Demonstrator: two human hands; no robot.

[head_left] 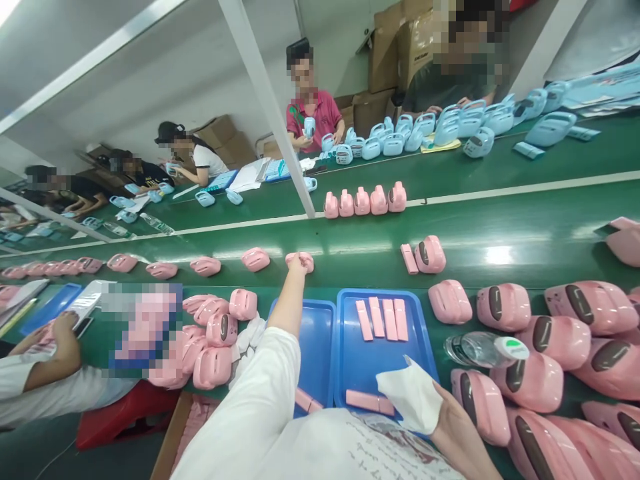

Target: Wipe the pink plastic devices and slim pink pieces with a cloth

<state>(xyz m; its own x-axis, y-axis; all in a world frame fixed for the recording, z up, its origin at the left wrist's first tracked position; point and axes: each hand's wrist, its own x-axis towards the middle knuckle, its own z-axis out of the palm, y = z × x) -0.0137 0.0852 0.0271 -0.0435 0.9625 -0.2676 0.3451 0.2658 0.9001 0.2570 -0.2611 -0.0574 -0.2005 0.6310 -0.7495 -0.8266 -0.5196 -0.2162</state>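
Note:
My left hand (299,259) is stretched far forward over the green conveyor belt. Its fingers close over the top of a rounded pink plastic housing (309,265), which looks to be resting on the belt. Low on the right, my right hand (445,417) pinches a white cloth (411,395), partly covering the edge of a blue tray (431,357). Several slim pink plastic bars (389,319) lie in that tray, and one more pink bar (369,401) sits near its front edge. A second blue tray (320,308) is partly hidden under my left arm.
Pink housings crowd the right side, with a clear plastic bottle (480,349) among them. More pink housings (213,367) are piled left beside white wrapping. A row of pink housings (361,202) stands beyond the belt. A co-worker (45,373) sits at left; others handle blue housings opposite.

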